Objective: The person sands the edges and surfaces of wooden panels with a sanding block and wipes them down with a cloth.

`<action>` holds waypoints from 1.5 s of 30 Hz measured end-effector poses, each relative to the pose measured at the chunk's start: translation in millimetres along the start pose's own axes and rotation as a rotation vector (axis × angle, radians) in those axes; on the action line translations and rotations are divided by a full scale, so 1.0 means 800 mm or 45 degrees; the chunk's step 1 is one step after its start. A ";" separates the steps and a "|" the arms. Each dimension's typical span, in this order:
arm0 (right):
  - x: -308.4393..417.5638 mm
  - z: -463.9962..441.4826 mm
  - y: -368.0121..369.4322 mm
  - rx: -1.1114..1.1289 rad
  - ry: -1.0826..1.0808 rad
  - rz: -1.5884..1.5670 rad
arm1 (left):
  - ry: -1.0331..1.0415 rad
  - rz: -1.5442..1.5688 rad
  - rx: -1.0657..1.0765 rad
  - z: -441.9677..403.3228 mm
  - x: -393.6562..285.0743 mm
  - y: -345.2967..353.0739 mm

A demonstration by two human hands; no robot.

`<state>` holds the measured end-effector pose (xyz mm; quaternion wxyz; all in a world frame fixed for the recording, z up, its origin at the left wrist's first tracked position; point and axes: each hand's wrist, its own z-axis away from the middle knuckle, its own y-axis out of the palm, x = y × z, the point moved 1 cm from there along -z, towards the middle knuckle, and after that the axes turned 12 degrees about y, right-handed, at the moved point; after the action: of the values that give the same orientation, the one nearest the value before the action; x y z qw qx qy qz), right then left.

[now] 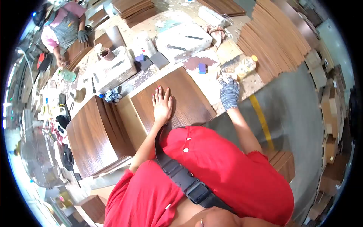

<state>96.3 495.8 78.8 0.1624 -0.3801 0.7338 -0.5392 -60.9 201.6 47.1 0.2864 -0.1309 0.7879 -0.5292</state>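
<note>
My bare left hand [163, 107] lies flat with fingers spread on a dark brown wood-grain panel [189, 100]. The panel rests on the worktable in front of me. My right hand [229, 94] wears a grey knitted glove and reaches to the table just past the panel's right edge. Its fingers are stretched out beside a pale, crumpled-looking item, too unclear to name. Close beyond them is a clear bottle with a yellow cap [254, 58]. A small blue-purple block [202, 68] sits past the panel's far edge.
A stack of brown panels [89, 132] stands at my left, and a larger stack [272, 38] at the far right. White blocks [184, 41] bear dark tools. A brown cup [107, 54] stands further left. Across the table, a person [66, 28] works with one gloved hand.
</note>
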 end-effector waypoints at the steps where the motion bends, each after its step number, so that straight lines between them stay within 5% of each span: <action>1: 0.010 -0.022 -0.010 -0.002 -0.025 -0.021 | -0.023 -0.019 -0.014 -0.007 0.003 -0.002; 4: 0.041 -0.071 -0.031 0.155 -0.017 0.035 | -0.093 0.018 0.002 -0.001 -0.004 0.000; 8: 0.059 -0.117 0.073 0.415 0.069 -0.848 | -0.284 -0.134 0.027 0.011 -0.011 0.005; 13: 0.071 -0.133 0.193 0.363 -0.286 -0.284 | -0.487 -0.293 0.001 0.074 -0.064 -0.002; 15: 0.068 -0.130 0.188 0.128 -0.125 -0.563 | -0.584 -0.262 0.042 0.111 -0.082 -0.007; 17: 0.079 -0.137 0.164 0.443 0.127 -1.238 | -0.660 -0.299 0.067 0.135 -0.099 -0.012; 19: 0.094 -0.146 0.174 0.680 0.337 -1.519 | -0.701 -0.281 0.064 0.151 -0.111 -0.017; 20: 0.104 -0.152 0.175 1.019 0.447 -1.699 | -0.704 -0.295 0.002 0.156 -0.116 -0.017; 21: 0.127 -0.144 0.152 1.160 0.253 -1.751 | -0.750 -0.276 -0.027 0.157 -0.121 -0.021; 23: 0.190 -0.121 0.144 1.676 0.561 -1.893 | -0.745 -0.285 -0.105 0.156 -0.127 -0.029; 26: 0.281 -0.102 0.112 1.877 0.033 -1.389 | -0.765 -0.255 -0.230 0.162 -0.126 -0.031; 29: 0.351 -0.092 0.103 2.559 0.177 -1.516 | -0.741 -0.206 -0.312 0.166 -0.124 -0.033; 32: 0.388 -0.069 0.071 2.744 0.052 -1.456 | -0.769 -0.198 -0.359 0.167 -0.123 -0.028; 35: 0.413 -0.051 0.058 2.712 -0.042 -1.517 | -0.795 -0.140 -0.377 0.167 -0.119 -0.029; 37: 0.428 -0.053 0.110 2.511 0.137 -1.501 | -0.790 0.021 -0.291 0.163 -0.107 -0.040; 39: 0.452 -0.059 0.175 2.170 -0.046 -1.275 | -0.772 0.076 -0.340 0.161 -0.089 -0.044; 40: 0.456 -0.060 0.173 1.796 -0.498 -1.091 | -0.725 -0.005 -0.368 0.160 -0.081 -0.046; 41: 0.466 -0.056 0.174 1.794 -0.493 -1.089 | -0.673 -0.086 -0.396 0.159 -0.077 -0.047; 43: 0.496 -0.052 0.176 1.252 -1.128 -0.814 | -0.663 -0.142 -0.320 0.157 -0.073 -0.041; 45: 0.513 -0.035 0.130 1.164 -1.099 -0.514 | -0.681 -0.137 -0.278 0.153 -0.075 -0.035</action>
<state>-232.1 227.4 64.4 0.4825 -0.5851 0.2144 -0.6156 56.9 127.5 57.8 0.4396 -0.3375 0.7286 -0.4023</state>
